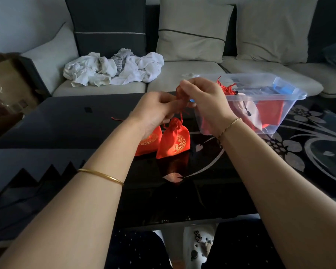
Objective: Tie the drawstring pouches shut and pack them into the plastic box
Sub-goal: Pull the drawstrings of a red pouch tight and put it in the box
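Red drawstring pouch (174, 139) with gold print, neck gathered, hanging by its red cord (181, 115) just above the black glass table (70, 121), beside a 2nd red pouch (149, 141) resting there. Risk: cord slipping from pinched fingertips mid-knot, dropping the pouch; or a loose knot letting the neck reopen once packed. Left hand (153, 111) raised, palm inward, fingers curled and closed on the cord. Right hand (204, 98) higher, thumb and fingers pinched shut on the cord's upper end. Clear plastic box (287, 105) just right, already holding red pouches.
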Available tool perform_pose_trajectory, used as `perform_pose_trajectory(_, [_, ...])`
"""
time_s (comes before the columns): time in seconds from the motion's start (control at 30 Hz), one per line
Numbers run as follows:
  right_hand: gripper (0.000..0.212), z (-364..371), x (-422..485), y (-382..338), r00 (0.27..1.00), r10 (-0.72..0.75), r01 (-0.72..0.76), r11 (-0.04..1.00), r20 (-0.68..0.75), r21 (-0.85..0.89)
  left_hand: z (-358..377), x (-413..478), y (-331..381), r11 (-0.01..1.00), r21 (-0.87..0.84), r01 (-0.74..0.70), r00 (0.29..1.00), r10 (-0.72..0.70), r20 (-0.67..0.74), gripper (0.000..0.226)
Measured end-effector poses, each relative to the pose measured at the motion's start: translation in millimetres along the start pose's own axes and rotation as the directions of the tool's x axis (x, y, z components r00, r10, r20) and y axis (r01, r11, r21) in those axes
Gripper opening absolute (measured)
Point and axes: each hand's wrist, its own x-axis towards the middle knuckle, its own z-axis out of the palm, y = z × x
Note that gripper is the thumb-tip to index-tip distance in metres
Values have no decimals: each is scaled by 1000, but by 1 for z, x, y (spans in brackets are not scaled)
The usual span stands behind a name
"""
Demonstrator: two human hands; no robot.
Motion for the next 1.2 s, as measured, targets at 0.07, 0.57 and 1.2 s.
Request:
perform_pose_trajectory(0.07, [28,-3,1,1,994,87,-84,996,-69,42,0,1,0,999,-47,4,999,-5,-33,13])
perform_pose_trajectory(0.57, [31,-26,-13,6,863,359,-331,933,355,-139,-4,1,-2,989,-143,26,995,-39,-93,15])
perform_pose_trajectory(1.2, [19,-18,-11,24,835,360,-463,869,416,177,10,0,-8,584,665,-466,727,681,-88,30])
